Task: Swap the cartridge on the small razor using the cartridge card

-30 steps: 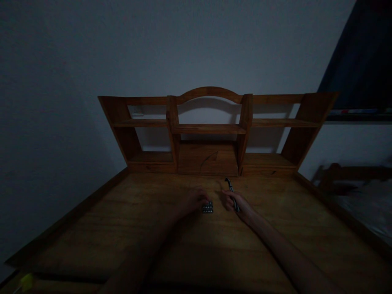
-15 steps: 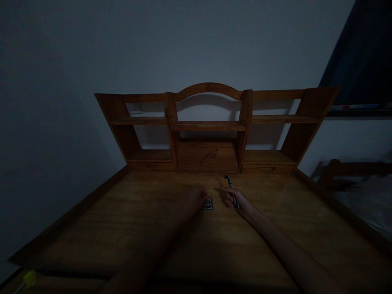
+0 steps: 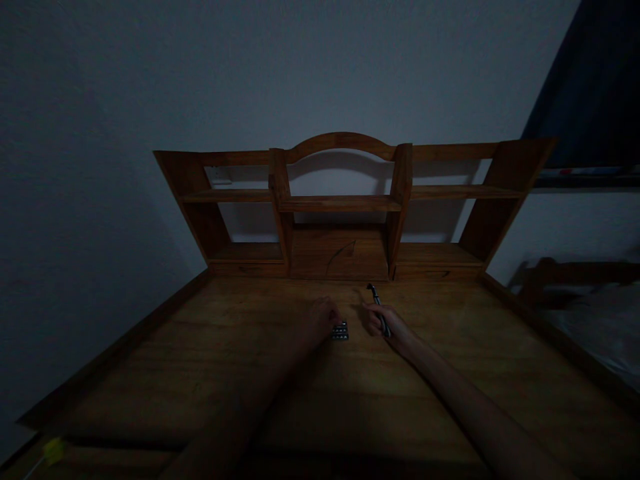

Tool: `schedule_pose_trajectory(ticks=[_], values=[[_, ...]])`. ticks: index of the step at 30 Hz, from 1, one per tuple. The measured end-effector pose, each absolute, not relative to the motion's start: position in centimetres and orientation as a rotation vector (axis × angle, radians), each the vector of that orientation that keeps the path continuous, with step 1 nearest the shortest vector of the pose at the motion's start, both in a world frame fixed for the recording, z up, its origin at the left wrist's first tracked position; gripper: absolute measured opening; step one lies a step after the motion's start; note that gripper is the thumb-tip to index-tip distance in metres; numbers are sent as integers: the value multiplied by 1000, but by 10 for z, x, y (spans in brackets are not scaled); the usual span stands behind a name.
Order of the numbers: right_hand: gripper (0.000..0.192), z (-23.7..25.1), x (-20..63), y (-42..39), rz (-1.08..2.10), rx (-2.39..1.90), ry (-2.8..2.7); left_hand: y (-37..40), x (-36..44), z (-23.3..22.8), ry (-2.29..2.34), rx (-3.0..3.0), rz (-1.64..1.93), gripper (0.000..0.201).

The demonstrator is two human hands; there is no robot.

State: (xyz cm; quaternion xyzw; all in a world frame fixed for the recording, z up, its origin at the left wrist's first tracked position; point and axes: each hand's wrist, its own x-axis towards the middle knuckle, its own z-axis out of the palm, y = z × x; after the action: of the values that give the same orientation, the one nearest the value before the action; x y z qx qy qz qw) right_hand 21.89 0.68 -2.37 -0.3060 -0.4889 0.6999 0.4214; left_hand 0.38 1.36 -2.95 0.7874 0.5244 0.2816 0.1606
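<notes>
A razor handle is gripped in the right hand, its bare head end raised toward the wooden hutch – no cartridge is seen on it. The cartridge tray lies on the desk, steadied by the left hand, whose fingers rest closed against it – fitting is judged not yet done.

No readable text, label, brand, number or sign anywhere: too dark and too small to make out on the small dark block at the table's centre, or the tool just toward 3 o'clock.
</notes>
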Motion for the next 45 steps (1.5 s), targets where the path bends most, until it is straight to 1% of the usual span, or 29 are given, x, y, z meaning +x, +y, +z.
schedule_pose_trajectory(ticks=[8, 11, 15, 17, 21, 24, 26, 30, 34, 37, 45], values=[[44, -25, 219, 8, 1760, -798, -1193, 10, 5, -25, 1449, 2331, 819, 8], [43, -26, 220, 8, 1755, -785, -1210, 9, 3, -26, 1387, 2354, 850, 7], [45, -25, 219, 7, 1762, -785, -1197, 12, 0, -31, 1372, 2260, 911, 2], [46, -25, 219, 8, 1748, -788, -1198, 14, 1, -30, 1348, 2104, 992, 6], [42, -27, 220, 11, 1549, -876, -1199, 16, 4, -21, 1184, 1767, 1125, 21], [28, -24, 221, 11, 1361, -926, -1251, 16, 5, -14, 1049, 1514, 1177, 30], [24, -19, 223, 10, 1283, -920, -1297, 16, 6, -14, 1040, 1386, 1181, 33], [28, -9, 225, 3, 1159, -929, -1479, 13, 6, -18, 1080, 1207, 1165, 33], [39, -6, 226, -6, 1221, -981, -1730, 7, 8, -15, 1002, 1152, 1177, 32], [46, -6, 224, -11, 1163, -984, -1895, 6, 11, -11, 918, 1191, 1157, 33], [52, 5, 224, -20, 1173, -940, -1980, -5, 23, -2, 848, 1047, 1097, 34]])
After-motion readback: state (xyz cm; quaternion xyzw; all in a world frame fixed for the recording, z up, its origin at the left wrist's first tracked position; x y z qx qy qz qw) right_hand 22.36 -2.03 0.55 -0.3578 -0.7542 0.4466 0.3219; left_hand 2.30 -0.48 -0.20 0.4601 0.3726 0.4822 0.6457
